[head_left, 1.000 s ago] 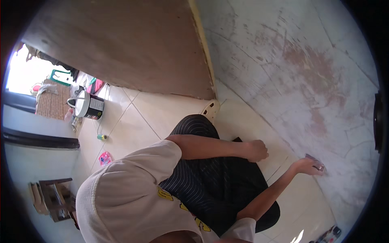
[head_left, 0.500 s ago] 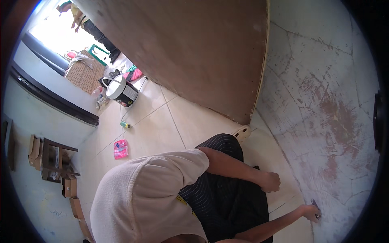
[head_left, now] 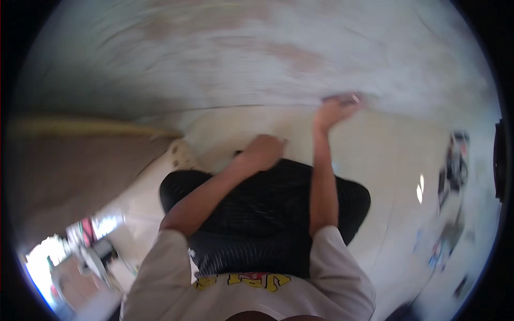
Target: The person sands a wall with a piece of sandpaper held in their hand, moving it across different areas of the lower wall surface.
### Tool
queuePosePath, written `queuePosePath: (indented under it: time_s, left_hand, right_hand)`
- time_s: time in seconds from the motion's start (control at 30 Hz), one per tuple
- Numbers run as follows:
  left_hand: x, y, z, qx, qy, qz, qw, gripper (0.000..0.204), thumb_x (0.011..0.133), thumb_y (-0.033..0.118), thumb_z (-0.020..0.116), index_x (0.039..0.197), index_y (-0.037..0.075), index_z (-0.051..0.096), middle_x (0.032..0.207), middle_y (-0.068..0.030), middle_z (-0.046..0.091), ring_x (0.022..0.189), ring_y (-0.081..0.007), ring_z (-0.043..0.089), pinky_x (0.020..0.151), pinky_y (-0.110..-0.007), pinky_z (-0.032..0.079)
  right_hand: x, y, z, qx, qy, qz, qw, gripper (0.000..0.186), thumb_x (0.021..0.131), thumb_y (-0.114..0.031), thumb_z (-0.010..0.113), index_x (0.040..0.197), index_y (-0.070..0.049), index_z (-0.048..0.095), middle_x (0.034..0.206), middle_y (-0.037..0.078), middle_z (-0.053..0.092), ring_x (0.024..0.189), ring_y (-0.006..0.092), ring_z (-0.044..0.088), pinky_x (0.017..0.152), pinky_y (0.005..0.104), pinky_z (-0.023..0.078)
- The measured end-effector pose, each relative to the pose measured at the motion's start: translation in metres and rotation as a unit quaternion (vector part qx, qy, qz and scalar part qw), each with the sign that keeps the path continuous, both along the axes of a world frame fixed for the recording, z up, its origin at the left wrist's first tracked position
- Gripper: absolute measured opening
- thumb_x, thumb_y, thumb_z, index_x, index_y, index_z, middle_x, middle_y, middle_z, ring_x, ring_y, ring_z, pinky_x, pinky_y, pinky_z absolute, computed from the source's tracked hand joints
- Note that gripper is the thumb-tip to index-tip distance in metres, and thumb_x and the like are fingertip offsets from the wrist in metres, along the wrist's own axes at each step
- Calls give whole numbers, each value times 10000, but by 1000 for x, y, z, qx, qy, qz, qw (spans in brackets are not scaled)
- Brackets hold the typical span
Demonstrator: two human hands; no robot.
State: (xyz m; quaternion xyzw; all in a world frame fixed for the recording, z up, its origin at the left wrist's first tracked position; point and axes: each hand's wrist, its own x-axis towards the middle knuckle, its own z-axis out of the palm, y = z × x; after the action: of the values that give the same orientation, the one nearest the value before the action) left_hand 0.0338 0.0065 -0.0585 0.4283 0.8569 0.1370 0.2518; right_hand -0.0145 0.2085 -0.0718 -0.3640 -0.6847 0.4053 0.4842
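Tool (head_left: 352, 98), flat and blurred, is pinched in the fingers of the person's right hand (head_left: 333, 112) at the bottom edge of the patchy wall (head_left: 225, 69), its long axis roughly parallel to that edge. It lies at those fingertips, forward and right of the left hand (head_left: 262, 152), making the right the nearer of 2 hands. Left fingers are curled by the dark trousers (head_left: 257, 198); whether they hold anything, I cannot tell.

A pale beige shirt (head_left: 235, 300) with loose short sleeves (head_left: 341, 259), dark-edged yellow lettering (head_left: 267, 281) and a touch of red across its front is worn with black trousers (head_left: 257, 198) bearing thin pale pinstripes (head_left: 230, 262).
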Motion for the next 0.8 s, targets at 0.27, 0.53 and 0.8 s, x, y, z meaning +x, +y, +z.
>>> queuePosePath:
  time_s: [0.27, 0.53, 0.8]
  left_hand:
    - [5, 24, 29, -31, -3, -45, 999, 289, 949, 233, 568, 1126, 6, 596, 936, -209, 663, 864, -392, 652, 775, -479, 517]
    - [9, 14, 35, -70, 22, -50, 996, 302, 953, 237, 563, 1151, 10, 585, 941, -214, 665, 876, -384, 657, 776, -472, 517]
    - [8, 13, 29, -1, 28, -82, 996, 276, 949, 224, 571, 1112, 3, 593, 894, -206, 659, 853, -377, 656, 759, -470, 521]
  right_hand:
    - [11, 15, 26, 58, 86, -29, 994, 220, 1057, -161, 353, 1062, 51, 414, 910, 215, 513, 778, 302, 501, 771, 380, 433]
    - [18, 19, 47, -64, 120, -7, 991, 190, 1045, -137, 365, 1083, 42, 416, 909, 198, 518, 811, 264, 477, 788, 394, 417]
    - [13, 21, 40, -21, 94, -29, 995, 186, 1037, -119, 379, 1084, 51, 440, 909, 189, 534, 825, 295, 482, 820, 398, 422]
